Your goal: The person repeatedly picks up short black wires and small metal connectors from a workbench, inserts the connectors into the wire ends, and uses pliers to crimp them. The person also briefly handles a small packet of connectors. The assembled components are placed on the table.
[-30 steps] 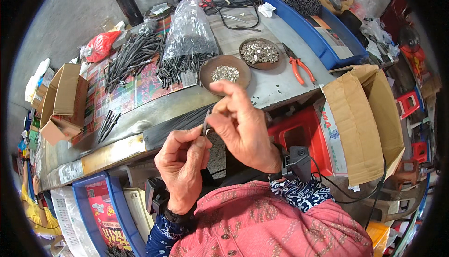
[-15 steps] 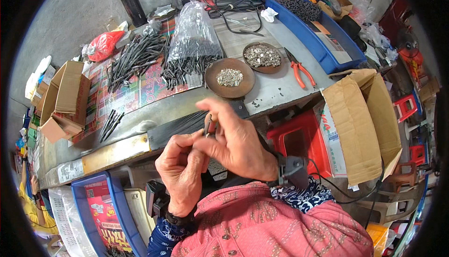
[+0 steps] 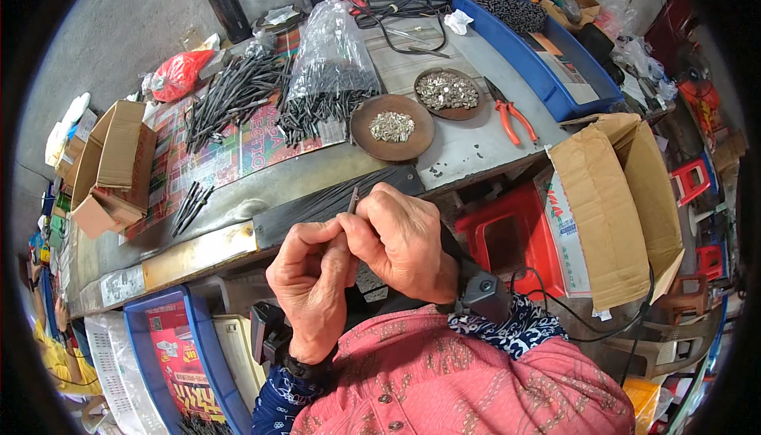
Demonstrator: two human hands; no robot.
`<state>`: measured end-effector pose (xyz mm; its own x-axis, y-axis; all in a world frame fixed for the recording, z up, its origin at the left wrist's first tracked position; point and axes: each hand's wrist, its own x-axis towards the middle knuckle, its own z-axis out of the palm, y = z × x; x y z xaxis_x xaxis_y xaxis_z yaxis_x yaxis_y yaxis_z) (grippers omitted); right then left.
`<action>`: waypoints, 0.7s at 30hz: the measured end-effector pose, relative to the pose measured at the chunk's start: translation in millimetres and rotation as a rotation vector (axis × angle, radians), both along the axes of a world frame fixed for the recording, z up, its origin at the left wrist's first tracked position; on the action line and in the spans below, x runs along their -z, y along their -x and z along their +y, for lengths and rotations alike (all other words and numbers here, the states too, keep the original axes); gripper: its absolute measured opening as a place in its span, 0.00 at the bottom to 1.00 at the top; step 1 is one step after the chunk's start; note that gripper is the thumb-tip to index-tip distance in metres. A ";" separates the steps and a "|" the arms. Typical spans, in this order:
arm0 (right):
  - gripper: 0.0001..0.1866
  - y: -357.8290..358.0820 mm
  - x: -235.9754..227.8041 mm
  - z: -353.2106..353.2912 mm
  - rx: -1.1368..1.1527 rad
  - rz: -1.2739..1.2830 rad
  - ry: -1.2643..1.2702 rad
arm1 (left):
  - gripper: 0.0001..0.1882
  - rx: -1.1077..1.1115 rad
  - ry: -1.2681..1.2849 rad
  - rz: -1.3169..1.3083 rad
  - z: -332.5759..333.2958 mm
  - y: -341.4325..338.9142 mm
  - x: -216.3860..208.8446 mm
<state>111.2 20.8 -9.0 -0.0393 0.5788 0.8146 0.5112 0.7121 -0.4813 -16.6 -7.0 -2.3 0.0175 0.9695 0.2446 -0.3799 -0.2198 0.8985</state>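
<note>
Both of my hands meet in front of the bench's near edge around a thin dark stick-like piece [image 3: 353, 199], whose tip pokes up between the fingertips. Its lower part is hidden. My left hand [image 3: 311, 280] is closed in a pinch at the lower end. Thumb and fingers of my right hand [image 3: 404, 241] press together on the upper part. Just beyond them lies a round brown dish [image 3: 366, 143] of small silvery metal pieces [image 3: 392, 127]. Several similar dark sticks [image 3: 191, 208] lie to the left.
A second dish holds flat metal bits [image 3: 447, 91]. Red-handled pliers [image 3: 511, 118] lie beside it. Farther back are a heap of dark sticks [image 3: 234, 98], a clear plastic bag [image 3: 329, 55] and a blue tray [image 3: 579, 106]. Cardboard boxes [image 3: 590, 221] stand right and left; a red stool [image 3: 511, 237] is below.
My right hand has come down and closed in, its raised fingers now folded against the stick. My left hand keeps its pinch almost in place. The view has shifted slightly.
</note>
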 end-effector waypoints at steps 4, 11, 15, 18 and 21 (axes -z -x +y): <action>0.12 -0.4 1.7 4.8 0.024 -0.082 0.000 | 0.05 -0.024 -0.065 0.044 3.5 -0.7 4.1; 0.13 -20.4 7.7 10.7 -0.017 -0.003 0.166 | 0.07 -0.133 -0.139 0.487 12.1 26.8 13.6; 0.13 -32.3 18.9 22.9 -0.021 0.016 0.260 | 0.08 -0.347 -0.345 1.032 25.6 58.8 18.2; 0.13 -32.0 28.1 32.9 -0.066 0.049 0.262 | 0.09 -0.409 -0.421 1.220 30.0 78.6 20.2; 0.13 -31.6 34.9 39.0 -0.082 0.057 0.259 | 0.09 -0.388 -0.442 1.329 31.4 87.6 21.8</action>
